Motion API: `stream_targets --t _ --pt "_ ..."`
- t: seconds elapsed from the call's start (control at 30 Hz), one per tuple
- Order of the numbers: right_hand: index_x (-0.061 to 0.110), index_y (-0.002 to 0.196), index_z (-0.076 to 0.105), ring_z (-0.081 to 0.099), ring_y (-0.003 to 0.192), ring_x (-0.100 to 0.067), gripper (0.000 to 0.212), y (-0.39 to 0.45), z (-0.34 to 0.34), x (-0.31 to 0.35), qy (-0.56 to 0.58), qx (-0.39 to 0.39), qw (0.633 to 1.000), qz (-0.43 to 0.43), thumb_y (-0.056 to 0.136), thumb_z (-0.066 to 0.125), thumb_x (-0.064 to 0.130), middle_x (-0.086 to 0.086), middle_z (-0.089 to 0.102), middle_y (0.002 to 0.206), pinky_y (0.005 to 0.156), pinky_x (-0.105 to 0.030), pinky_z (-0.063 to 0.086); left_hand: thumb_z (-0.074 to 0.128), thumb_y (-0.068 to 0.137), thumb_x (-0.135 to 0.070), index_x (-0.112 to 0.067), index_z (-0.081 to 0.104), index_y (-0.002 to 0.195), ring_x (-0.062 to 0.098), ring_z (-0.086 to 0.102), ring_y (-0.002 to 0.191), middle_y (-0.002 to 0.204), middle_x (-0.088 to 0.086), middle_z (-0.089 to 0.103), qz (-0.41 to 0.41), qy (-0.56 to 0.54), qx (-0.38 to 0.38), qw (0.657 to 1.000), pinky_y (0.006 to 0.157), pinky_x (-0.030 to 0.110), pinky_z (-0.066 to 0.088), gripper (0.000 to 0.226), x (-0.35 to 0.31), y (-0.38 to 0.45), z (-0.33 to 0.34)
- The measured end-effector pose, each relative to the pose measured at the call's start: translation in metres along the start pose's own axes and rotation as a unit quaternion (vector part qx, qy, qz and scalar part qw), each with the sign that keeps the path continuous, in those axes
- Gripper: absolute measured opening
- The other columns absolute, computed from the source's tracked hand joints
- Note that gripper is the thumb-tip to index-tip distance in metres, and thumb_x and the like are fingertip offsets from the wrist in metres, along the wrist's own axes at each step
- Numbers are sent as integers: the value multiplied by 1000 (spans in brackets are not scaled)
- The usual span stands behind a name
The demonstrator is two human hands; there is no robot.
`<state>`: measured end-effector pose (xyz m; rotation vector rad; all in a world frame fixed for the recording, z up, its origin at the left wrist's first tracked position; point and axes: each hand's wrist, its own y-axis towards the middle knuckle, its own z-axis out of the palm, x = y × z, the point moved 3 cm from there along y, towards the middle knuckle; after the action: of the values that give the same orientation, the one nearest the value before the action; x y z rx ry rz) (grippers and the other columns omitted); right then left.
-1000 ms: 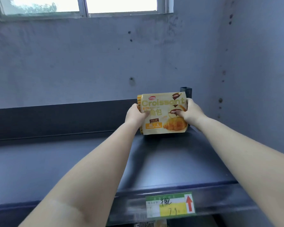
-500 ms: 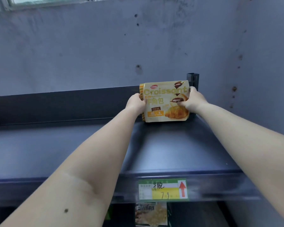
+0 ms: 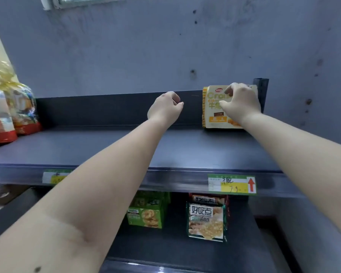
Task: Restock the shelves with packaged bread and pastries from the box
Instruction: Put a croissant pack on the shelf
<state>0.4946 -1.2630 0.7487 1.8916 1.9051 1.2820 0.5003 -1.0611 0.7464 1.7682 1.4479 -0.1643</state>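
Note:
A yellow croissant pack [image 3: 213, 113] stands upright at the back right of the dark top shelf [image 3: 126, 146], against the rear rail and next to the corner post [image 3: 261, 91]. My right hand [image 3: 240, 101] covers its upper right front, with fingers curled at the top edge and the thumb on the face. My left hand [image 3: 164, 108] hovers apart from the pack, to its left, with fingers loosely curled and holding nothing. The box is out of view.
Red and clear snack bags [image 3: 18, 109] stand at the shelf's far left. A price tag [image 3: 231, 184] with a red arrow sits on the front rail. On the shelf below are a green pack [image 3: 146, 213] and a cracker pack [image 3: 206, 221].
My left hand let go of the croissant pack and drew away to the left. The pack now stands at the back right corner, and the view has tilted down and left.

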Motion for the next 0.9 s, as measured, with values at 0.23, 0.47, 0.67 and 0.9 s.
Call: stream_targets --t 0.23,0.47,0.67,0.9 --pt "17 99 63 56 104 -23 19 -70 53 158 26 139 980 -143 84 60 29 -2 63 109 81 -31 45 53 91 -29 -20 62 104 16 57 86 93 -7 60 -67 97 -29 993 75 29 47 18 91 -73 -124" --pt "19 104 63 56 103 -21 21 -164 95 325 115 200 943 -241 85 59 27 1 63 111 77 -28 43 54 90 -30 -23 60 96 21 61 97 96 -4 63 -166 181 -74 967 82 34 50 11 183 -178 -268" --pt "14 100 65 58 99 -24 20 -264 127 447 196 279 887 -313 84 64 26 -6 65 109 80 -31 47 54 91 -32 -23 61 102 24 60 104 112 2 65 -281 232 -99 926 88 39 52 16 259 -291 -366" --pt "13 100 66 58 101 -25 21 -381 163 566 254 373 805 -386 83 65 25 -7 65 107 82 -32 47 57 88 -24 -24 59 86 26 62 101 108 5 67 -409 223 -170 869 84 33 50 3 336 -426 -446"
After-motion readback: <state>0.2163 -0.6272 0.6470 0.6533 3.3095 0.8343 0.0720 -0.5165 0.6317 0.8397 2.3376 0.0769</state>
